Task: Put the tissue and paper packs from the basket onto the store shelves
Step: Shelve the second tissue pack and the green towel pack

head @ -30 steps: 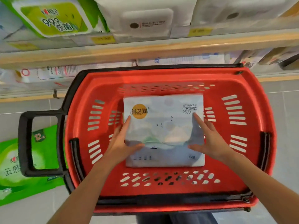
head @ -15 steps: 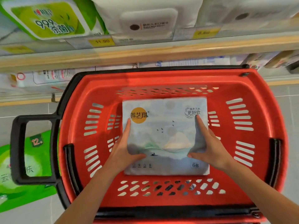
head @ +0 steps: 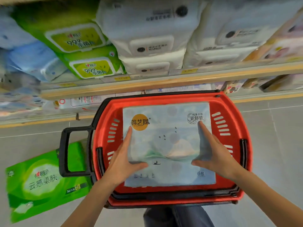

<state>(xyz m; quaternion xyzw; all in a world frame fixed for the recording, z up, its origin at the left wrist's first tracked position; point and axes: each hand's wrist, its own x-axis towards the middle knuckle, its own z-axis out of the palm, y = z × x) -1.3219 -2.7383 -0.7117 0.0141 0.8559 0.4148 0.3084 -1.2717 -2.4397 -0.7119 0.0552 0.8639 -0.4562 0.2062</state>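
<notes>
A pale blue tissue pack [head: 168, 145] with an orange round logo and a mountain picture is held flat above the red basket [head: 229, 112]. My left hand [head: 124, 159] grips its left edge and my right hand [head: 214, 154] grips its right edge, thumbs on top. The pack covers most of the basket's inside, so I cannot see what lies under it. Just beyond the basket runs a wooden shelf edge [head: 164, 84] with price tags.
Green wipe packs [head: 91, 66] and white paper packs [head: 150, 46] fill the shelf above. A green tissue pack [head: 42, 181] lies on the grey floor to the left, partly under the basket's black handle [head: 65, 151]. More packs sit on the lower shelf behind.
Both hands have lifted the tissue pack up out of the basket toward me. My view has tilted up, showing more of the shelf.
</notes>
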